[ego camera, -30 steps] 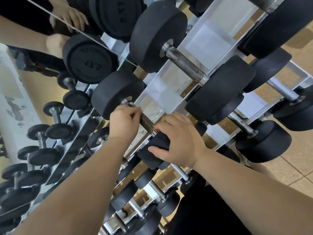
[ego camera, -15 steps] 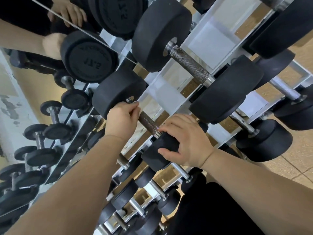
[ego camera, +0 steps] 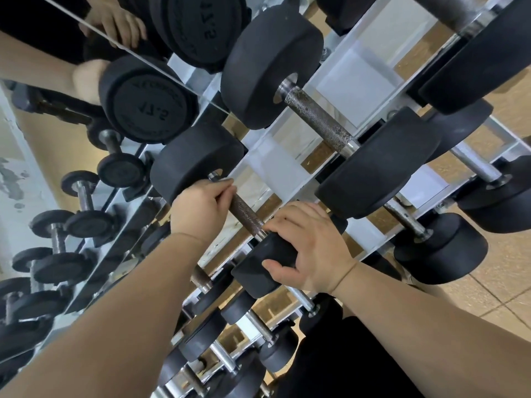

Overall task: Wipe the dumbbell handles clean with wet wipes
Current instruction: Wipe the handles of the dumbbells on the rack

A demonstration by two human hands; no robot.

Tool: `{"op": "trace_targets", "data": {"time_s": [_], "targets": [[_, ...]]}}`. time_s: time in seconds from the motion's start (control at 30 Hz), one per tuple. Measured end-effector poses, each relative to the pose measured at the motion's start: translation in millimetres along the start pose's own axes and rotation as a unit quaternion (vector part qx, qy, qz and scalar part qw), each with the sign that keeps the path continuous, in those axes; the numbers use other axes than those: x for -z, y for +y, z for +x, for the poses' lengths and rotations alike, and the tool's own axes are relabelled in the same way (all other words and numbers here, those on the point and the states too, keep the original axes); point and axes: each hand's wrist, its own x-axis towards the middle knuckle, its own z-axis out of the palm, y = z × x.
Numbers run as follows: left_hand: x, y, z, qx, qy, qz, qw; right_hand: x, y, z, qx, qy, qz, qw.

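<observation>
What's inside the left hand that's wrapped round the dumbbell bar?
The left hand grips the far end of the knurled handle, which runs into the fist. Its curled fingers cover the rest, so no wipe can be seen inside.

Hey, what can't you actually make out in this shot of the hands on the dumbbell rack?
- No wet wipe shows in the head view: the left hand curls round the handle and hides whatever it holds.
- The handle's far end: covered by that hand.
- Marking on the near head: its face is turned away, gripped by the right hand.
- The top-right dumbbell: cut off by the frame edge.
</observation>
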Motion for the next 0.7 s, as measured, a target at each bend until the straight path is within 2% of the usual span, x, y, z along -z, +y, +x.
{"op": "trace_targets", "data": {"time_s": [0.17,0.43,0.6,0.7], "targets": [[2,0,-17,-0.050,-0.060,-0.064,0.995,-1,-1,0,-0.001,0.002,0.001,1.000],[-3,10,-20,0.127,0.007,-0.207,0.970,0,-3,0,-0.005,-0.004,-0.008,1.000],[-11,30,-36,0.035,-0.102,-0.159,0.981,1,-3,-1,-0.009,-0.006,-0.004,1.000],[-7,16,-26,-0.008,-0.056,-0.125,0.991,1,-4,-1,-0.011,-0.009,-0.010,1.000]]}}
